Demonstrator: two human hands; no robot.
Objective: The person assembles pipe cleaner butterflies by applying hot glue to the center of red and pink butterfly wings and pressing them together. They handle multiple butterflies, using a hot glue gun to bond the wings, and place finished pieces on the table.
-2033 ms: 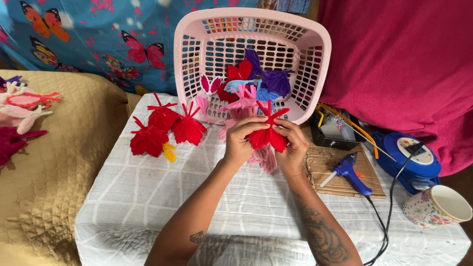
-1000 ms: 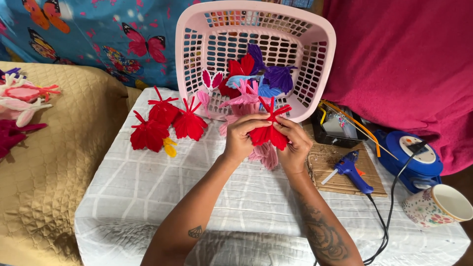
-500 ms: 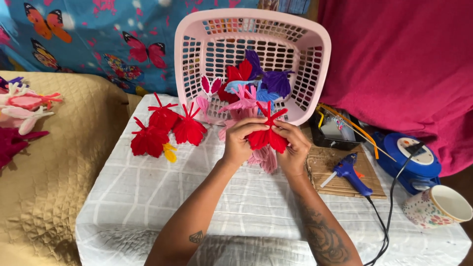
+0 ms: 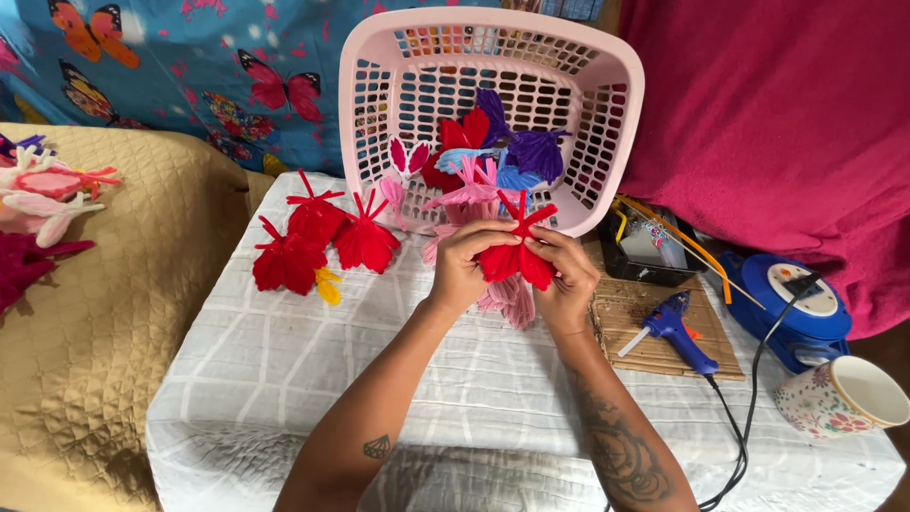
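1. Head view, centre: the left hand (image 4: 462, 264) and the right hand (image 4: 567, 281) are raised just above the desk (image 4: 284, 379), both clenched around one red yarn flower (image 4: 517, 254), fingers pinching it from either side.
2. The red yarn flower sits between the two hands, its thin red strands sticking up towards the far side. Pale pink yarn flowers (image 4: 507, 299) lie on the desk right under the hands, partly hidden by them.
3. Far side of the hands: a pink plastic basket (image 4: 611, 123) is tipped on its edge with its open side facing the near side. Red, pink, blue and purple flowers (image 4: 493, 156) spill from it towards the hands.
4. Left of the hands: three finished red flowers (image 4: 313, 242) lie close together on the white cloth, with a small yellow piece (image 4: 328, 285) touching the nearest one.
5. Right of the hands: a blue glue gun (image 4: 675, 327) rests on a brown woven mat (image 4: 635, 327), its black cord running off the near edge. Beyond it stand a small black box (image 4: 649, 251) and a blue round cord reel (image 4: 791, 303). A flowered cup (image 4: 839, 398) stands at the near right corner.
6. Far left: more pink and dark red flowers (image 4: 43, 194) lie on a tan quilted cover (image 4: 95, 322), well apart from the hands.
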